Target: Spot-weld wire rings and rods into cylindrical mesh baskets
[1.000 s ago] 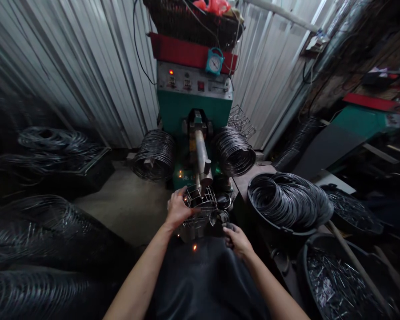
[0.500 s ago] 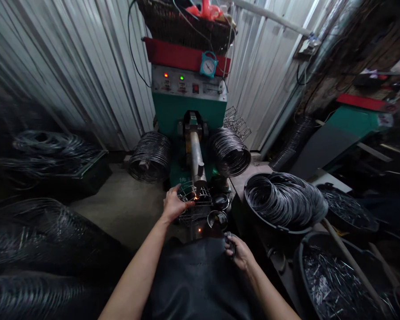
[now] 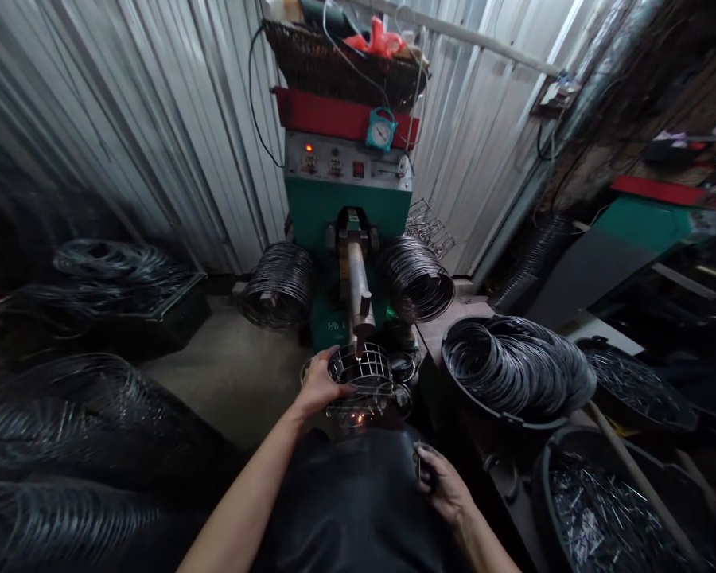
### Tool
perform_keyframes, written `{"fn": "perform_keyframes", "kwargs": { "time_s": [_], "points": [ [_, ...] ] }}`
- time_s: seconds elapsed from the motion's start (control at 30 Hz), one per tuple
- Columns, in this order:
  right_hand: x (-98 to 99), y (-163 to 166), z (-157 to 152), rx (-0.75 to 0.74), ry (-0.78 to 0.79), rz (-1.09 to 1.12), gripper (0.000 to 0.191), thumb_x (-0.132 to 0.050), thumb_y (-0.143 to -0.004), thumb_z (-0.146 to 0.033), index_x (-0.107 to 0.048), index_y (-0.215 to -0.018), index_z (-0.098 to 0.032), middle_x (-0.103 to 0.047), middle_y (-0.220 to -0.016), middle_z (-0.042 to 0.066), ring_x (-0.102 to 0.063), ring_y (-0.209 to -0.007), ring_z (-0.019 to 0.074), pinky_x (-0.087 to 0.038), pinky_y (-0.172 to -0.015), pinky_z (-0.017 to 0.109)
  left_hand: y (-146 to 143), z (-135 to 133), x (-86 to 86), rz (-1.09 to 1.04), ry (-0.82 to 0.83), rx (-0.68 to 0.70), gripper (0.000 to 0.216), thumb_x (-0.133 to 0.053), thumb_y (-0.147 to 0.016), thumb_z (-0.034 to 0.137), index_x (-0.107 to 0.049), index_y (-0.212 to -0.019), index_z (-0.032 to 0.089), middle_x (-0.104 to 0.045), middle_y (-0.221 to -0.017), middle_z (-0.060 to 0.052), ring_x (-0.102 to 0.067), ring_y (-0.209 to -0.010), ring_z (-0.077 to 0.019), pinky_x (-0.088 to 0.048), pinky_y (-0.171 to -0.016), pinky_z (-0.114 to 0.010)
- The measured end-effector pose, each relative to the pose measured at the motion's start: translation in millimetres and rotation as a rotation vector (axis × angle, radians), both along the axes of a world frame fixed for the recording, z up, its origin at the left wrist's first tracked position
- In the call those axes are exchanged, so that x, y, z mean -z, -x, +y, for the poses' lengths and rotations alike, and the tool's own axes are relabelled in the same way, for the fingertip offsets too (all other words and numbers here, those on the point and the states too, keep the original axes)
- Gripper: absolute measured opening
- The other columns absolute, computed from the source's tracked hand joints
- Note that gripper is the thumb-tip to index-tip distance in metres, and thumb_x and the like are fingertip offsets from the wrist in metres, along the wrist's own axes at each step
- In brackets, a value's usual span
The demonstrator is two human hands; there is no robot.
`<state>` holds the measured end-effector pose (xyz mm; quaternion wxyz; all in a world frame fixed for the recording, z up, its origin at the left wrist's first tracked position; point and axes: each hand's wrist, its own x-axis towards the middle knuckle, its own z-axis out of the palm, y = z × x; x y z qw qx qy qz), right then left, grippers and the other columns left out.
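My left hand [image 3: 317, 387] grips the left rim of a small round wire basket [image 3: 361, 374] that sits on the tip of the machine's metal arm [image 3: 358, 286]. Small orange sparks glow just below the basket. My right hand [image 3: 442, 482] rests low beside my dark apron [image 3: 358, 509], fingers curled around a few thin short wire pieces [image 3: 421, 465]. The green and red welding machine [image 3: 349, 191] stands straight ahead.
Wire ring coils [image 3: 278, 284] hang either side of the machine arm. A black tub of wire rings [image 3: 516, 370] and tubs of short wire pieces [image 3: 608, 509] stand at right. Stacks of wire frames [image 3: 60, 422] fill the left. Corrugated metal walls [image 3: 155, 135] close in behind.
My right hand has drawn back and down toward my lap with the wire pieces. My left hand stays on the basket, which has turned slightly on the arm.
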<state>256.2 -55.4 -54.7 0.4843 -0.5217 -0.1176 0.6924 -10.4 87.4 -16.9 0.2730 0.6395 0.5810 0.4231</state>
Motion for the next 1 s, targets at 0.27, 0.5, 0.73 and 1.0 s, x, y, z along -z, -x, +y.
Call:
{"fn": "perform_keyframes", "kwargs": {
  "time_s": [0.27, 0.5, 0.73, 1.0],
  "points": [
    [19.5, -9.6, -15.2, -0.049, -0.282, -0.666, 0.038, -0.077, -0.053, -0.049, -0.073, -0.074, -0.017, -0.069, -0.071, 0.005, -0.061, -0.066, 0.0192, -0.049, -0.06, 0.028, -8.4, -19.5, -9.9, 0.079, -0.006, -0.011, 0.087, -0.081, -0.044, 0.032, -0.047, -0.123, 0.018, -0.05, -0.122, -0.012, -0.045, -0.118, -0.0312, -0.037, -0.101, -0.047],
    [47.7, -16.9, -35.6, -0.124, -0.377, -0.881, 0.041, -0.069, -0.061, -0.06, -0.074, -0.075, -0.021, -0.071, -0.078, 0.01, -0.065, -0.079, 0.0279, -0.05, -0.076, 0.037, -5.1, -22.4, -14.5, 0.102, 0.036, 0.01, 0.09, -0.081, -0.048, 0.038, -0.043, -0.129, 0.021, -0.047, -0.127, -0.012, -0.044, -0.121, -0.0321, -0.036, -0.102, -0.048],
    [48.7, -24.8, -44.7, -0.203, -0.414, -0.928, 0.029, -0.067, -0.068, -0.052, -0.073, -0.077, -0.025, -0.071, -0.082, 0.009, -0.065, -0.083, 0.0281, -0.051, -0.079, 0.037, 20.8, -50.3, 35.6, -0.175, 0.146, -0.026, 0.103, -0.078, -0.056, 0.043, -0.022, -0.14, 0.024, -0.033, -0.143, -0.015, -0.03, -0.133, -0.0337, -0.026, -0.108, -0.052],
    [31.1, -17.2, -20.6, -0.376, -0.527, -1.047, 0.023, -0.057, -0.076, -0.041, -0.067, -0.078, -0.02, -0.069, -0.076, 0.008, -0.064, -0.075, 0.0245, -0.05, -0.072, 0.035, 13.6, -56.9, 59.9, -0.497, 0.169, -0.024, 0.097, -0.076, -0.055, 0.05, -0.027, -0.133, 0.02, -0.042, -0.135, -0.016, -0.046, -0.124, -0.0291, -0.041, -0.1, -0.041]
  ]
}}
